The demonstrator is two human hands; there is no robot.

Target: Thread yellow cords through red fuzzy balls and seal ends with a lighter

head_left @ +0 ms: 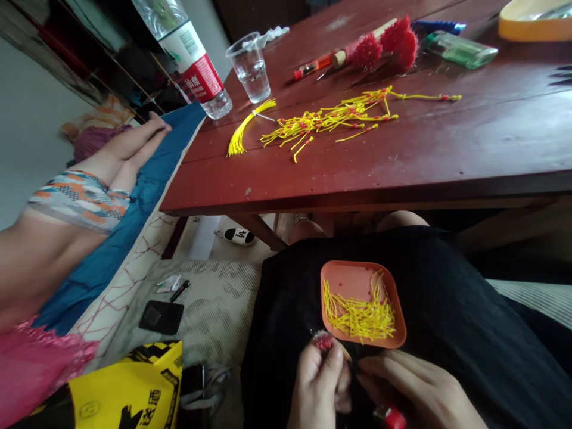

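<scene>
My left hand is closed on a bundle tipped with small red pieces, held low over my lap. Close beside it, my right hand has its fingers curled round a small red object with a metal part, which looks like a lighter and is partly hidden. Just beyond both hands, an orange tray rests on the black cloth over my lap. Many short yellow cords lie in it, with a few tiny red beads.
The red table carries knotted yellow cords, a tied yellow bundle, red clusters, a green lighter, a water cup and a bottle. A yellow bag and a person lying down are at left.
</scene>
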